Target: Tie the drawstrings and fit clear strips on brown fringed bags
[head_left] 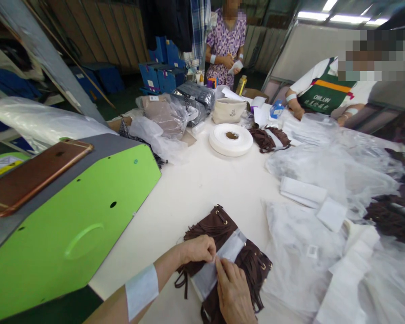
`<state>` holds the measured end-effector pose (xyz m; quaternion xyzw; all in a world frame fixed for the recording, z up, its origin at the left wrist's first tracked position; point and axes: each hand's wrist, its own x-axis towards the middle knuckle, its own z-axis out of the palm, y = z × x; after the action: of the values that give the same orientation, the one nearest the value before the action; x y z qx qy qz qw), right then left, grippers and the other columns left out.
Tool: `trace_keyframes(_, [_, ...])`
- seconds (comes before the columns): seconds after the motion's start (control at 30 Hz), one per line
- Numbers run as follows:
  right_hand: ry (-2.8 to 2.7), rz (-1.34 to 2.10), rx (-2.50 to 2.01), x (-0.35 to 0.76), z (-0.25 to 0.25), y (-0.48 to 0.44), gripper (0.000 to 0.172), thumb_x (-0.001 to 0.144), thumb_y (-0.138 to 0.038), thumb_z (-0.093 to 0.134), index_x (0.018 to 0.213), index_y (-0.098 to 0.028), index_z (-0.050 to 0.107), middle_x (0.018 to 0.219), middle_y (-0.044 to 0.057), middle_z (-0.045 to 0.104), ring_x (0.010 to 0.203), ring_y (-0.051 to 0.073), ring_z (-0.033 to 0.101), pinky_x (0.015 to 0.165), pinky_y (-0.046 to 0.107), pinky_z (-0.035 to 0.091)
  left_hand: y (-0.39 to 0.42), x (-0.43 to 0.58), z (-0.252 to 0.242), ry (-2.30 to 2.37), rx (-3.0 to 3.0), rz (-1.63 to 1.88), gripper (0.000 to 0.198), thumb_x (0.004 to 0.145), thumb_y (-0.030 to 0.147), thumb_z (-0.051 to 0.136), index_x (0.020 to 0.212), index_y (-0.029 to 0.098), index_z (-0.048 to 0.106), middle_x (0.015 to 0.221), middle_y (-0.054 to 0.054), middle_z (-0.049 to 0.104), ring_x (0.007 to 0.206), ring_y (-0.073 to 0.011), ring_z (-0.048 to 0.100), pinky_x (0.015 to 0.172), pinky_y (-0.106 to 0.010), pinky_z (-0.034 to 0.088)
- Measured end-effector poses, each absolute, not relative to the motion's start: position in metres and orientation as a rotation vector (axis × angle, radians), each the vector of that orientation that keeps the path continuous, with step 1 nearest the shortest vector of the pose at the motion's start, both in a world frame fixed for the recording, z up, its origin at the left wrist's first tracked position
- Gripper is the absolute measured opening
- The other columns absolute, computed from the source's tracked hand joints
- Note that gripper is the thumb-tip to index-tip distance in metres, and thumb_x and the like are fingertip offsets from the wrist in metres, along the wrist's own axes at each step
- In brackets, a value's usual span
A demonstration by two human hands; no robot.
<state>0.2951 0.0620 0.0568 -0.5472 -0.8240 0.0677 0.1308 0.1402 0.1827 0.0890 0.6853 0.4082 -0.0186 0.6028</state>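
A dark brown fringed bag (215,226) with gold eyelets lies on the white table in front of me. A white, see-through strip (232,246) is wrapped across its middle. My left hand (200,248) is closed, its thumb and fingertips pinching the strip near the bag's centre. Beside it, my right hand (234,288) rests on the strip and bag with its fingers stretched out. The fingertips of both hands come close together on the strip. My right thumb is mostly hidden. A pale band circles my left forearm.
A green machine panel (111,216) with a phone (37,175) on top stands at left. Ahead lie a white roll (231,139), another wrapped brown bag (270,139) and a cream pouch (228,110). Plastic bags (303,256) cover the right. Two people stand across the table.
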Motion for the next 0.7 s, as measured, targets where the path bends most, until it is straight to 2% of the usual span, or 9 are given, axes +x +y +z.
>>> trace_keyframes(0.13, [-2.376, 0.155, -1.583, 0.294, 0.055, 0.061, 0.047, 0.078, -0.005, 0.041, 0.123, -0.015, 0.049, 0.108, 0.01, 0.06, 0.093, 0.02, 0.054, 0.078, 0.031, 0.041, 0.18, 0.139, 0.093, 0.956, 1.598, -0.054, 0.011, 0.057, 0.008, 0.052, 0.059, 0.014, 0.061, 0.071, 0.002, 0.056, 0.068, -0.0112, 0.051, 0.061, -0.018, 0.04])
trace_keyframes(0.3, [-2.366, 0.077, -1.578, 0.293, 0.052, 0.056, 0.05, 0.075, -0.005, 0.042, 0.123, -0.015, 0.049, 0.111, 0.01, 0.06, 0.097, 0.022, 0.053, 0.081, 0.033, 0.039, 0.177, 0.145, 0.091, 1.057, 1.677, -0.076, 0.013, 0.067, 0.021, 0.054, 0.058, 0.012, 0.059, 0.067, 0.001, 0.055, 0.066, -0.0118, 0.049, 0.057, -0.019, 0.038])
trace_keyframes(0.43, [-2.381, 0.078, -1.568, 0.292, 0.052, 0.052, 0.055, 0.072, -0.004, 0.043, 0.126, -0.014, 0.047, 0.111, 0.01, 0.061, 0.099, 0.024, 0.053, 0.083, 0.035, 0.039, 0.174, 0.151, 0.088, 1.145, 1.772, -0.121, 0.012, 0.068, 0.019, 0.055, 0.058, 0.013, 0.057, 0.067, 0.001, 0.056, 0.064, -0.0115, 0.05, 0.059, -0.02, 0.04])
trace_keyframes(0.53, [-2.385, 0.15, -1.548, 0.289, 0.051, 0.047, 0.054, 0.071, -0.007, 0.045, 0.124, -0.017, 0.05, 0.105, 0.008, 0.063, 0.094, 0.023, 0.057, 0.08, 0.034, 0.042, 0.163, 0.157, 0.086, 1.244, 1.897, -0.132, 0.012, 0.073, 0.014, 0.048, 0.068, 0.013, 0.059, 0.078, -0.004, 0.059, 0.072, -0.0156, 0.053, 0.068, -0.025, 0.043])
trace_keyframes(0.7, [-2.039, 0.103, -1.644, 0.299, 0.036, 0.025, 0.044, 0.078, -0.004, 0.041, 0.11, -0.029, 0.059, 0.095, 0.005, 0.066, 0.089, 0.022, 0.061, 0.077, 0.036, 0.046, 0.136, 0.163, 0.085, 1.307, 2.117, -0.106, 0.028, 0.084, 0.008, 0.031, 0.087, 0.013, 0.058, 0.098, -0.012, 0.058, 0.095, -0.0249, 0.051, 0.086, -0.04, 0.04])
